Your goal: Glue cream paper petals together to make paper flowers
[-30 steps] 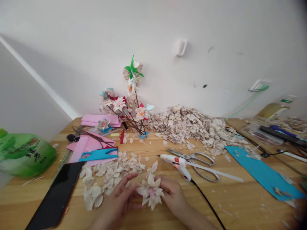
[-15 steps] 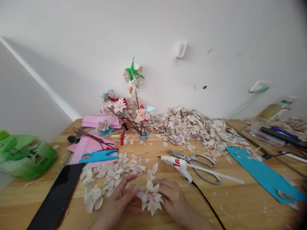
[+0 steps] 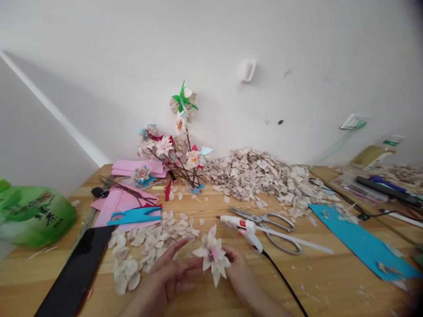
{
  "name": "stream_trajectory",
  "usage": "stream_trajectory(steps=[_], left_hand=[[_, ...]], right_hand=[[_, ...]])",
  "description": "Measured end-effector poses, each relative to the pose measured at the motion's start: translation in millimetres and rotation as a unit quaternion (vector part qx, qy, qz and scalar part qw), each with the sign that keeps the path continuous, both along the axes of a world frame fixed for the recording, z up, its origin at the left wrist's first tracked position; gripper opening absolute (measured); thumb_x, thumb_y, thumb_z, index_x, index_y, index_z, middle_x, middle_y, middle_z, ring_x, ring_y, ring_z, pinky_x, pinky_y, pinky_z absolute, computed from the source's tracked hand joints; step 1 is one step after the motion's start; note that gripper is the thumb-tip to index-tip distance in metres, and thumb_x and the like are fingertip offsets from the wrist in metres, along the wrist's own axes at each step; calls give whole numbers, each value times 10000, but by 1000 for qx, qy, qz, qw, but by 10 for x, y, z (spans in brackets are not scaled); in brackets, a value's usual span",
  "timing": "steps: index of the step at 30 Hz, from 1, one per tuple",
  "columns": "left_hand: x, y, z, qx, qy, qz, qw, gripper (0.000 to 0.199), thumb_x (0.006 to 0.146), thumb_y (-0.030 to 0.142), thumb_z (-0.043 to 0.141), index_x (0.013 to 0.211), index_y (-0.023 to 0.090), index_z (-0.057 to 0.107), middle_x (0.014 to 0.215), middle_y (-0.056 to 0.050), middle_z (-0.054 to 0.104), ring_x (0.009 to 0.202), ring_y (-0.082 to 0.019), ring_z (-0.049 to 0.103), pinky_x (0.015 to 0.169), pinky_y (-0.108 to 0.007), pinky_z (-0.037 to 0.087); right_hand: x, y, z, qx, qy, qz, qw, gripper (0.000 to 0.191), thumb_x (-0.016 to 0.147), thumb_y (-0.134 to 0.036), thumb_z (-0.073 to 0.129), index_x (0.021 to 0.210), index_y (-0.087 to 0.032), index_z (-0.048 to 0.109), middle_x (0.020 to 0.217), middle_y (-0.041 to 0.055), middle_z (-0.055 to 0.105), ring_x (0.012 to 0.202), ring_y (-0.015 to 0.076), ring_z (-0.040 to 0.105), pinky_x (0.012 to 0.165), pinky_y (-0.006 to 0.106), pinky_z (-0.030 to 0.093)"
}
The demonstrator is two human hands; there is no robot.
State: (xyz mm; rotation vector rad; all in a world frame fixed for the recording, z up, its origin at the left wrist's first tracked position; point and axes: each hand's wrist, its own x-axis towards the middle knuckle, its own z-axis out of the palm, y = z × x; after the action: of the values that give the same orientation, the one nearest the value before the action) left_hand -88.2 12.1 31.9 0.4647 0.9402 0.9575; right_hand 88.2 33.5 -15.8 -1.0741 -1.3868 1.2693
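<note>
A handmade flower with pointed pale petals and a pink centre is held up just over the table's front. My right hand pinches it from behind on its right side; the fingertips are hidden by the petals. On the flower's left, my left hand has its fingers spread, the fingertips close to the petals; whether they touch I cannot tell. Loose pale petals lie scattered beyond and left of my left hand. A white glue gun, its red light showing, rests right of the flower, beside grey-handled scissors.
Finished flowers on brown twigs stand at the back, next to a large heap of dried petals. A black phone, pink sheets and a green bottle are at left. Blue felt lies at right; the glue gun's cord runs forward.
The flower has risen a little and shifted right, turning in my right hand. My left fingers have stretched out toward it. The view has shifted slightly.
</note>
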Motion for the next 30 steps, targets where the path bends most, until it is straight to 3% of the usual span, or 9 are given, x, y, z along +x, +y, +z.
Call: stream_trajectory(steps=[2,5,9,13,19,24,30], left_hand=[[20,7,-63,57,32,6,998,672,618,207,728,1198,187,390,881,-133,737,774,-254,675,652,-337,484],[85,13,-169,147,106,53,982,637,578,232,774,1112,213,428,741,-56,730,642,-174,633,598,-270,444],[180,5,-245,175,145,109,968,693,531,275,800,1096,203,406,593,24,666,535,-132,580,539,-241,417],[213,5,-289,169,150,105,968,775,520,288,802,1141,196,348,546,81,600,463,-115,558,484,-229,399],[226,32,-298,179,167,115,963,868,448,203,823,1155,190,321,485,124,555,403,-87,504,432,-199,357],[224,19,-259,169,175,109,964,840,450,164,810,1139,168,328,457,126,553,412,-78,498,439,-185,345],[212,25,-366,183,164,107,963,879,479,193,805,1201,165,304,487,97,597,433,-90,526,456,-193,373]], right_hand=[[-14,-23,10,-91,80,20,992,258,676,-447,670,707,-195,625,616,10,638,542,159,607,533,275,505],[-19,-54,47,-206,174,63,961,288,609,-409,742,684,-172,597,616,3,607,518,122,587,511,243,501],[-48,-74,77,-287,237,109,922,275,576,-323,790,675,-136,614,594,-11,589,464,69,541,465,185,474],[-101,-102,76,-304,260,143,905,261,555,-242,810,705,-111,642,572,-6,611,440,67,536,437,182,462],[-118,-134,48,-295,259,171,904,251,528,-217,821,684,-98,665,522,8,635,409,81,549,420,194,464],[-112,-120,37,-279,247,162,914,232,497,-186,832,646,-102,675,489,-8,626,400,87,549,419,201,464],[-125,-120,36,-279,248,149,916,233,483,-166,836,634,-94,674,498,6,633,413,97,559,418,208,457]])
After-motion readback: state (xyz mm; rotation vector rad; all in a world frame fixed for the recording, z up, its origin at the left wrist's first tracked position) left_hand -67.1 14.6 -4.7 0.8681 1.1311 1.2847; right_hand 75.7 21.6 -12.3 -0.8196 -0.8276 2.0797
